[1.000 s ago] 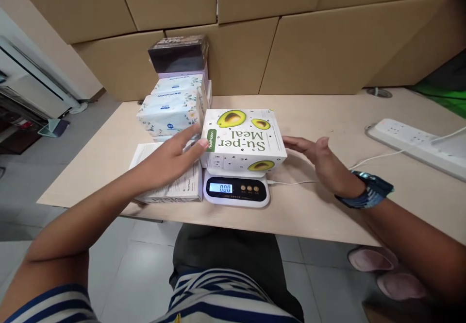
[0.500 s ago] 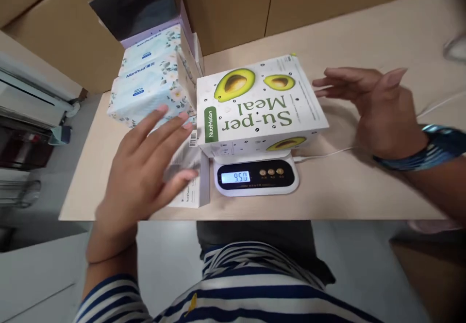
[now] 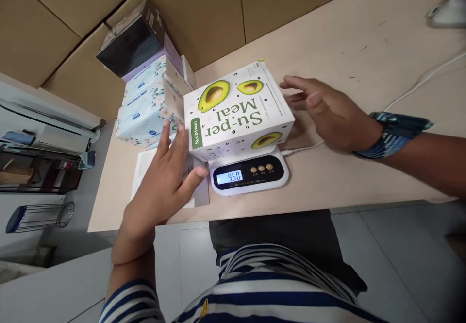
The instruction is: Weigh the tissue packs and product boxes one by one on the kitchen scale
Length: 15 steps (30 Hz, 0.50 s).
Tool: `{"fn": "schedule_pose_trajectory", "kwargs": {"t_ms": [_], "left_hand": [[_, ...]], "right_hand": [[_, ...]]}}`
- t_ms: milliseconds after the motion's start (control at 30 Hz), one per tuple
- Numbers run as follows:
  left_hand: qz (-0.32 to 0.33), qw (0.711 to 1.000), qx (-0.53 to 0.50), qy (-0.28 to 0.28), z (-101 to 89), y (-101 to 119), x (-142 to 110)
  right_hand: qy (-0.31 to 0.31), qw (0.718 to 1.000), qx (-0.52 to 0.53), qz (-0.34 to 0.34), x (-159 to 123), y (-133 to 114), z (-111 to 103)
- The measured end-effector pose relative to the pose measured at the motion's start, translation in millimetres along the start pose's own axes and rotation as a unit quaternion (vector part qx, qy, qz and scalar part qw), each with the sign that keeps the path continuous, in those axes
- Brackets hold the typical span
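Brown cardboard panels [image 3: 204,17] stand behind a pale, smooth table [image 3: 345,46]. At left are a shiny black rectangular box [image 3: 131,46] and soft, plastic-wrapped floral tissue packs [image 3: 138,124]. Next, the left hand [image 3: 156,182], open with fingers spread, hovers above a flat white carton [image 3: 144,166]. A white avocado-printed cardboard box [image 3: 238,114] sits on a rounded white plastic scale [image 3: 251,175]. Rightmost, the right hand [image 3: 335,114] is open, gently curved, beside it; contact by either hand is unclear.
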<state>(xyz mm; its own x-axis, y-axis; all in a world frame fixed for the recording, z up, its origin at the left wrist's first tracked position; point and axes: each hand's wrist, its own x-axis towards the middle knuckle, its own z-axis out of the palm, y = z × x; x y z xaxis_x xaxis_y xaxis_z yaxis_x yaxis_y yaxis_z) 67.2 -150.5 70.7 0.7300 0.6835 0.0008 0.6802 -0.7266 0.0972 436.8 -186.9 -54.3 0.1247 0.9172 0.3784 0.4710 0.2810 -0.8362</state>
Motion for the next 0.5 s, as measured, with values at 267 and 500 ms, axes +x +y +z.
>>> {"fn": "schedule_pose_trajectory", "kwargs": {"t_ms": [267, 500], "left_hand": [[-0.054, 0.998, -0.031, 0.009, -4.1, 13, 15], [-0.07, 0.997, -0.035, 0.007, -3.6, 13, 16]], "right_hand": [[0.0, 1.0, 0.03, 0.001, -1, 1, -1], [-0.015, 0.998, 0.049, 0.036, 2, -2, -1]]}}
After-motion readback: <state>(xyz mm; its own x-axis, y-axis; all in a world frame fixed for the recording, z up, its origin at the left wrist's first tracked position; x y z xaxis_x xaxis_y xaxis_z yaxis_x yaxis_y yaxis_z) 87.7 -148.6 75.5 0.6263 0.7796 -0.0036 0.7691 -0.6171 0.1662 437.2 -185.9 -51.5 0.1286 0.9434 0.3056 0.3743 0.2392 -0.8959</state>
